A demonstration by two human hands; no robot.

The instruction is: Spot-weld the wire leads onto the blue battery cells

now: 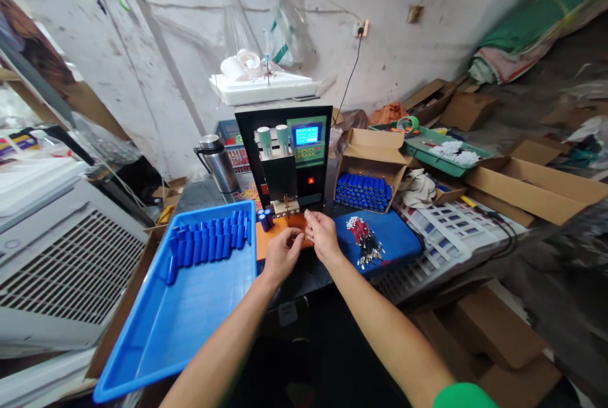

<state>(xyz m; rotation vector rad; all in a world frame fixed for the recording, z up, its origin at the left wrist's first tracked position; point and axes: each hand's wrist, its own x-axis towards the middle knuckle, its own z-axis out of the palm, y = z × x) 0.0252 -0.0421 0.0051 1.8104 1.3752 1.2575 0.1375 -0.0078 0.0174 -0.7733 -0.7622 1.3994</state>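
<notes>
**Blue cells, both hands at the welder**

Blue cylindrical cells (211,244) lie in a row along the far edge of my blue tray (190,313), which sits at the desk's left edge so my left hand (281,257) has them close by. Both hands meet over the orange pad (270,237) at the foot of the spot welder (289,161), right under its electrodes. My left hand is curled, fingers pinched toward the right; my right hand (322,235) is pinched too, fingertips raised toward the electrodes. What sits between them is too small to make out (I cannot tell whether it is a cell or a lead). A few upright cells (265,216) stand just beside the pad's far left corner. Red-sleeved leads (365,240) lie heaped on the blue mat (399,243), near my right hand. An open carton of cells (363,191) waits behind it.
</notes>
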